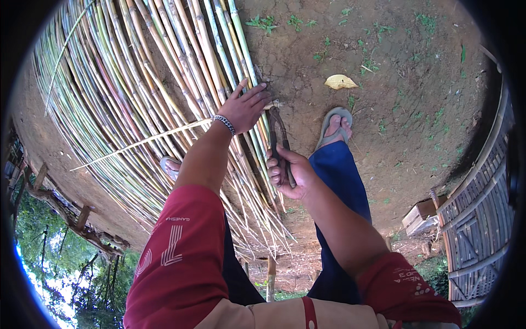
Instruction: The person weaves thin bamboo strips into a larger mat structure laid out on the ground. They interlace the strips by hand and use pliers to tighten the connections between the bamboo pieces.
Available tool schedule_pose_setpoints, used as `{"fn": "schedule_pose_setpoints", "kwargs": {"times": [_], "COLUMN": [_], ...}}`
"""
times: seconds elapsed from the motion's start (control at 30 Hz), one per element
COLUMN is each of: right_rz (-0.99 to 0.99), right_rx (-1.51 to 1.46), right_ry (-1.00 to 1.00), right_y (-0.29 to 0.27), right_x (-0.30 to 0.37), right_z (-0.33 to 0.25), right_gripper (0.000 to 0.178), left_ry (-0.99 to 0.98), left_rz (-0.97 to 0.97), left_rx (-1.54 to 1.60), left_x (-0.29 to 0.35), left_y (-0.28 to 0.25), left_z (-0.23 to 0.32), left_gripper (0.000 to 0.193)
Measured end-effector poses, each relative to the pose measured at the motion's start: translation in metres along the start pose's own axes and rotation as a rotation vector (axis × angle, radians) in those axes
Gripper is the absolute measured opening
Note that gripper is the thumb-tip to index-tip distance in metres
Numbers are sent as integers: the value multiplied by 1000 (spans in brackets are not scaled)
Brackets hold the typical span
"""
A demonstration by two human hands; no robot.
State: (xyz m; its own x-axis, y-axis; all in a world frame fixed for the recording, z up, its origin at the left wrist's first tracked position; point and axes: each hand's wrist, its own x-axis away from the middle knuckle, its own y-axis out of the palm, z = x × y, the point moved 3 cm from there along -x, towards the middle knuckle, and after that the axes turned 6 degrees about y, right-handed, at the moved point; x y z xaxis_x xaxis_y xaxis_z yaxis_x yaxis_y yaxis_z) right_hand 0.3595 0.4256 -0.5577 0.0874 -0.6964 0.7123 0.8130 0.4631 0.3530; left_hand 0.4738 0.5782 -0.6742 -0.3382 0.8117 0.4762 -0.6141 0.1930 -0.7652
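A wide bundle of long thin bamboo canes (137,93) lies on the bare dirt ground, fanned out from lower centre to upper left. My left hand (245,107), with a metal bracelet on the wrist, rests flat with fingers spread on the canes at the bundle's right edge. My right hand (285,172) grips the handles of a dark metal cutting tool (275,137), whose head points up toward the canes just beside my left hand. One pale thin strip (142,142) sticks out leftward across the bundle.
My feet wear grey sandals (334,126), one on the dirt to the right, the other partly hidden under the canes. A yellow leaf (339,82) lies on the ground. A woven bamboo panel (482,219) stands at right, a wooden block (419,216) near it.
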Motion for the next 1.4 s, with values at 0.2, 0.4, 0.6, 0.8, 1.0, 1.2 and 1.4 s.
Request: {"fn": "schedule_pose_setpoints", "kwargs": {"times": [0.2, 0.4, 0.6, 0.8, 1.0, 1.2, 1.4], "right_rz": [429, -229, 299, 809, 1018, 737, -28], "right_rx": [547, -68, 884, 1539, 2109, 1483, 63], "right_ry": [-162, 33, -215, -451, -448, -143, -136], "right_y": [12, -10, -30, 10, 23, 3, -20], "right_x": [-15, -6, 16, 39, 43, 31, -12], "right_z": [10, 3, -36, -49, -51, -51, 7], "right_gripper": [17, 14, 31, 47, 40, 33, 27], "left_ry": [-5, -8, 13, 12, 22, 53, 64], "left_rz": [-25, -57, -17, -11, 10, 89, 65], "left_rx": [-12, -36, -33, -17, 5, -9, -16], "left_x": [-5, 2, -2, 1, 3, 5, 3], "left_y": [-4, 0, -4, -2, -6, -2, 4], "left_z": [-5, 4, 0, -2, -3, -2, -6], "left_gripper": [47, 47, 47, 47, 48, 46, 47]}}
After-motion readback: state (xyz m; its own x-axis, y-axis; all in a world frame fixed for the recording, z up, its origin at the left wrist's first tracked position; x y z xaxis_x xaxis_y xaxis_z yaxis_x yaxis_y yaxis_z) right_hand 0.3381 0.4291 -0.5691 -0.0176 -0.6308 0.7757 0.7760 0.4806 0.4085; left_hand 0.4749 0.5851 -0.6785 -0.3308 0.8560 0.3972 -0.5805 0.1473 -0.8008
